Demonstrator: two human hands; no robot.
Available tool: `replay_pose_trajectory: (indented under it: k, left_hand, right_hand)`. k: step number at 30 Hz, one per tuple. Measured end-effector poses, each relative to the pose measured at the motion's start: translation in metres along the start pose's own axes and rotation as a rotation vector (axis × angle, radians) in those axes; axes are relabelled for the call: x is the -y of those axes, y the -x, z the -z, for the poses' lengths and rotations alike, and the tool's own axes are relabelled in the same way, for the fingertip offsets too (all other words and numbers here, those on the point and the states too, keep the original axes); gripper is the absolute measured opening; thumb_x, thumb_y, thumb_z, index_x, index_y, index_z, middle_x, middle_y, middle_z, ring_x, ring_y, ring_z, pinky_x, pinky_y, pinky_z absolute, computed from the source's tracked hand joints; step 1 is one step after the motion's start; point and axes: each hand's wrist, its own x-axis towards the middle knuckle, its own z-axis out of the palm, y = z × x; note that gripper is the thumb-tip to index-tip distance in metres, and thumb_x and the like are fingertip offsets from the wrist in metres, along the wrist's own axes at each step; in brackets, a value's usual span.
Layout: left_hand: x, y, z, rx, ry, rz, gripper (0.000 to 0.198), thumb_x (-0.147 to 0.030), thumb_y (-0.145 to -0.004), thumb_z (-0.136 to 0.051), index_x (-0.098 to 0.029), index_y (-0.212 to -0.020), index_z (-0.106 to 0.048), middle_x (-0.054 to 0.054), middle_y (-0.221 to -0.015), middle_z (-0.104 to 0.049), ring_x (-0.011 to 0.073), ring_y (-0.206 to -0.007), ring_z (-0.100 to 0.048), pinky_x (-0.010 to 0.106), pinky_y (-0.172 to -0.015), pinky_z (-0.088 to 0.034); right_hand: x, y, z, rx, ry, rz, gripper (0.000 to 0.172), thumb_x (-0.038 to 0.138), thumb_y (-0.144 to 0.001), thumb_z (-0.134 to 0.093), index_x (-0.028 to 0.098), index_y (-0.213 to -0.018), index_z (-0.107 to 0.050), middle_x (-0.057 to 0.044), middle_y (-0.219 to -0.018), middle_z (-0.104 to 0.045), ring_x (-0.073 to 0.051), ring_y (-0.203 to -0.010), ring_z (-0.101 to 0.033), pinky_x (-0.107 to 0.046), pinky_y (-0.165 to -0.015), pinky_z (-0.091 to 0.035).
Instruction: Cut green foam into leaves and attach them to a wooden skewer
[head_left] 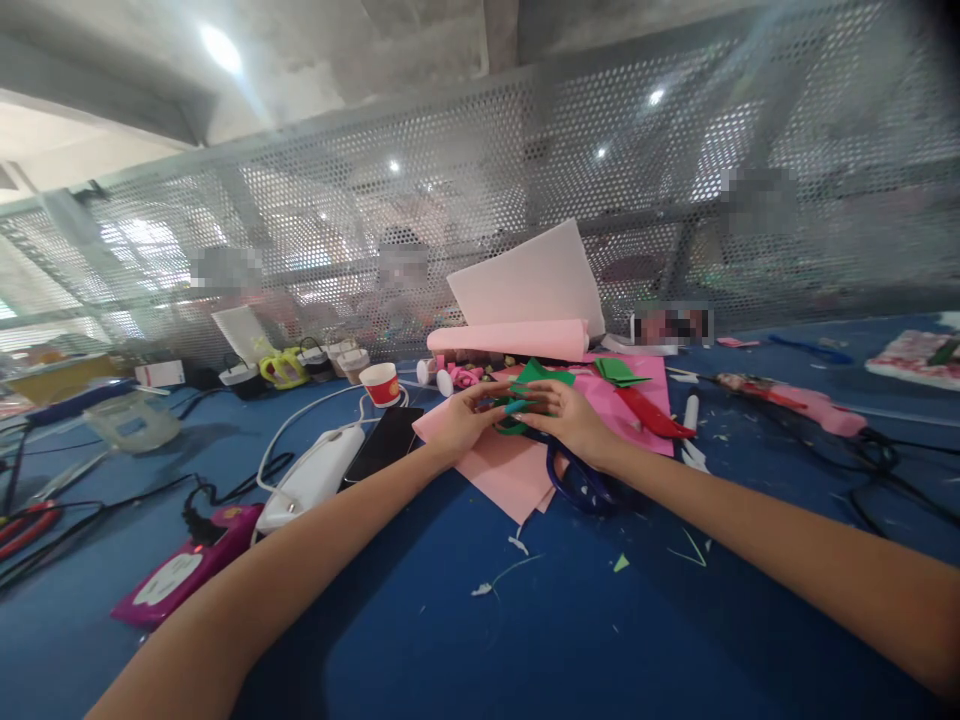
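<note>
My left hand (466, 422) and my right hand (568, 415) meet over the middle of the table, fingers pinched together. Between the fingertips is a small teal-green piece (516, 407) of thin sheet, partly covered by the fingers. Just behind them shows a green sheet (541, 373), and more green pieces (621, 372) lie to the right. Light pink sheets (501, 468) spread beneath my hands. Dark blue scissor handles (581, 485) stick out under my right hand; the blades are hidden. A red piece (652, 413) rests on a bright pink sheet (660, 378).
Left of my hands lie a black phone (384, 445), a white power bank-like box (315, 478) and a purple box (191, 565) with cables. A paper cup (380, 384) stands behind. A pink glue gun (802, 403) lies right. A perforated screen (465, 200) closes the back.
</note>
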Motion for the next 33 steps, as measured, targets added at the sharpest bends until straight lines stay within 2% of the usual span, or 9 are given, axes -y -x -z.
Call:
replay_pose_trajectory:
  k: [3,6,8,11,16,23,28,31,33]
  left_hand:
    - [-0.002,0.000,-0.001,-0.132,-0.013,-0.003,0.037,-0.026,-0.063,-0.080,-0.017,-0.097,-0.068,0.007,-0.103,-0.070,0.0186,-0.090,-0.065,0.034,-0.081,-0.053]
    - [-0.005,0.001,-0.002,-0.170,-0.011,-0.007,0.039,-0.021,-0.061,-0.079,-0.018,-0.098,-0.068,0.007,-0.105,-0.068,0.0180,-0.089,-0.065,0.033,-0.078,-0.054]
    - [-0.006,0.002,-0.002,-0.156,-0.018,-0.020,0.042,-0.017,-0.059,-0.079,-0.018,-0.100,-0.067,0.006,-0.103,-0.067,0.0180,-0.091,-0.064,0.034,-0.080,-0.054]
    - [-0.007,0.003,-0.003,-0.124,-0.008,-0.018,0.045,-0.015,-0.057,-0.080,-0.018,-0.099,-0.066,0.004,-0.094,-0.067,0.0176,-0.090,-0.063,0.034,-0.080,-0.053]
    - [-0.007,0.005,-0.005,-0.079,0.041,0.011,0.044,-0.014,-0.057,-0.080,-0.017,-0.098,-0.065,0.005,-0.091,-0.066,0.0182,-0.087,-0.063,0.033,-0.073,-0.054]
    - [-0.005,0.004,-0.005,-0.005,-0.100,-0.064,0.041,-0.017,-0.067,-0.076,-0.019,-0.105,-0.064,0.006,-0.104,-0.065,0.0184,-0.097,-0.061,0.037,-0.085,-0.053]
    - [-0.003,0.003,-0.005,0.040,-0.233,-0.127,0.045,-0.023,-0.073,-0.074,-0.021,-0.116,-0.060,0.008,-0.110,-0.058,0.0184,-0.096,-0.059,0.037,-0.082,-0.054]
    - [-0.003,0.003,-0.005,0.064,-0.367,-0.225,0.048,-0.030,-0.073,-0.074,-0.022,-0.118,-0.060,0.009,-0.110,-0.052,0.0203,-0.098,-0.057,0.037,-0.077,-0.056]
    - [-0.005,0.004,-0.005,0.052,-0.487,-0.340,0.050,-0.035,-0.073,-0.075,-0.023,-0.119,-0.059,0.009,-0.111,-0.050,0.0231,-0.104,-0.054,0.041,-0.082,-0.054]
  right_hand:
    - [0.003,0.002,-0.002,-0.070,0.011,0.035,0.042,0.030,-0.063,-0.076,0.022,-0.096,-0.051,-0.008,-0.108,-0.062,-0.023,-0.104,-0.060,-0.045,-0.096,-0.046]
    - [0.008,0.005,-0.002,-0.158,0.005,0.064,0.034,0.034,-0.069,-0.071,0.024,-0.095,-0.051,-0.004,-0.101,-0.060,-0.021,-0.098,-0.059,-0.042,-0.091,-0.048]
    - [0.011,0.005,-0.003,-0.134,-0.017,0.057,0.030,0.036,-0.071,-0.069,0.025,-0.094,-0.053,-0.002,-0.096,-0.061,-0.020,-0.095,-0.059,-0.040,-0.087,-0.049]
    - [0.013,0.005,-0.003,-0.036,-0.036,-0.039,0.026,0.042,-0.072,-0.067,0.024,-0.089,-0.057,-0.001,-0.087,-0.064,-0.019,-0.085,-0.061,-0.037,-0.078,-0.049]
    - [0.014,0.005,-0.004,0.055,-0.087,-0.154,0.032,0.044,-0.068,-0.070,0.022,-0.089,-0.060,0.000,-0.070,-0.067,-0.019,-0.071,-0.064,-0.034,-0.067,-0.047]
    - [0.012,0.004,-0.002,-0.050,-0.184,-0.184,0.031,0.036,-0.064,-0.075,0.021,-0.087,-0.062,0.002,-0.070,-0.066,-0.015,-0.066,-0.061,-0.029,-0.063,-0.046]
    - [0.011,0.004,-0.001,-0.080,-0.199,-0.147,0.029,0.032,-0.060,-0.077,0.020,-0.083,-0.064,0.002,-0.075,-0.067,-0.014,-0.070,-0.062,-0.029,-0.067,-0.048]
    - [0.013,0.004,-0.002,-0.088,-0.219,-0.152,0.032,0.033,-0.059,-0.079,0.020,-0.084,-0.064,0.000,-0.075,-0.069,-0.016,-0.071,-0.064,-0.032,-0.071,-0.050]
    - [0.014,0.004,-0.002,-0.107,-0.236,-0.163,0.035,0.033,-0.056,-0.081,0.020,-0.083,-0.063,-0.001,-0.075,-0.070,-0.017,-0.071,-0.065,-0.034,-0.071,-0.051]
